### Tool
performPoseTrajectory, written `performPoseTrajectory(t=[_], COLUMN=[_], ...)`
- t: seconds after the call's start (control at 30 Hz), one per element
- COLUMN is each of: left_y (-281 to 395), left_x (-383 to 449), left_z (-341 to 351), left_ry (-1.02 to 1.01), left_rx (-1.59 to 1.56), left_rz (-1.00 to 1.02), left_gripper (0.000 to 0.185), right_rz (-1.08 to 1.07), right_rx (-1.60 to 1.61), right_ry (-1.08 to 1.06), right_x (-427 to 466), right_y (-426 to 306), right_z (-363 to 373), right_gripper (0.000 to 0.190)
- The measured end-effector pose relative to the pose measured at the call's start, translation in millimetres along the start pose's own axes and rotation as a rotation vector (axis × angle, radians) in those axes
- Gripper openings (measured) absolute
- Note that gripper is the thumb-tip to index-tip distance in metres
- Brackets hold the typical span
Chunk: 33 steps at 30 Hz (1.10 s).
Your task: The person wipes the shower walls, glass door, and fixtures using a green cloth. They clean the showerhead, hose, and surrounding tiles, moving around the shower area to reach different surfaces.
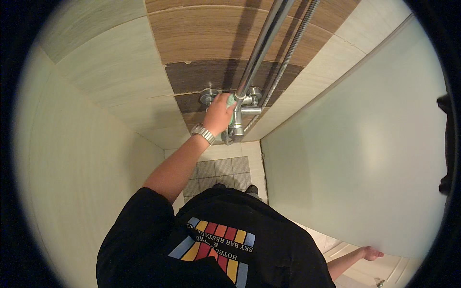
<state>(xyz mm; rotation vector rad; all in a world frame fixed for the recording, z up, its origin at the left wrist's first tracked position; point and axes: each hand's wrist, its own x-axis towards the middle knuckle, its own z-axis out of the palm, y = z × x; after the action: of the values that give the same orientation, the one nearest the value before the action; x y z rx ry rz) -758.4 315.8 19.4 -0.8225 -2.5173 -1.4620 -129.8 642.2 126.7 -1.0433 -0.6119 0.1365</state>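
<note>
My left hand [219,116], with a metal-banded watch [203,134] at the wrist, presses a light green cloth [231,100] against the chrome shower mixer [236,118]. Most of the cloth is hidden behind my fingers and palm. From the mixer a chrome riser pipe [264,45] runs up the wall, and a ribbed metal shower hose [288,57] hangs to its right. At the lower right, my right hand [372,253] grips the lower edge of the frosted glass panel [353,162], its fingers curled there.
Wood-look brown tiles [201,34] cover the wall behind the mixer, with pale tiled wall [83,151] to the left. Below is a grey mosaic shower floor [223,171], where my dark shoes [252,189] stand. Past the glass is a white door [354,264] with a metal handle [380,282].
</note>
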Motion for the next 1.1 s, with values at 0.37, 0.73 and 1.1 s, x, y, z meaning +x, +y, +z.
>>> performPoseTrajectory(t=[0.37, 0.73, 1.1], left_y=[-14.7, -34.7, -43.0], left_x=[-98.6, -113.6, -131.1], left_z=[-28.8, 42.4, 48.5], left_ry=[-0.041, -0.308, -0.276], left_rx=[-0.398, 0.71, 0.796], left_rz=[-0.415, 0.468, 0.418], left_gripper=[0.035, 0.05, 0.053], right_rz=[0.017, -0.031, -0.188], right_rx=[-0.001, -0.011, -0.096], right_ry=[-0.011, 0.006, 0.033], right_x=[-7.3, -6.8, -3.7], right_y=[-0.1, 0.3, 3.9], right_z=[-2.9, -1.9, -10.6], right_gripper=[0.066, 0.062, 0.059])
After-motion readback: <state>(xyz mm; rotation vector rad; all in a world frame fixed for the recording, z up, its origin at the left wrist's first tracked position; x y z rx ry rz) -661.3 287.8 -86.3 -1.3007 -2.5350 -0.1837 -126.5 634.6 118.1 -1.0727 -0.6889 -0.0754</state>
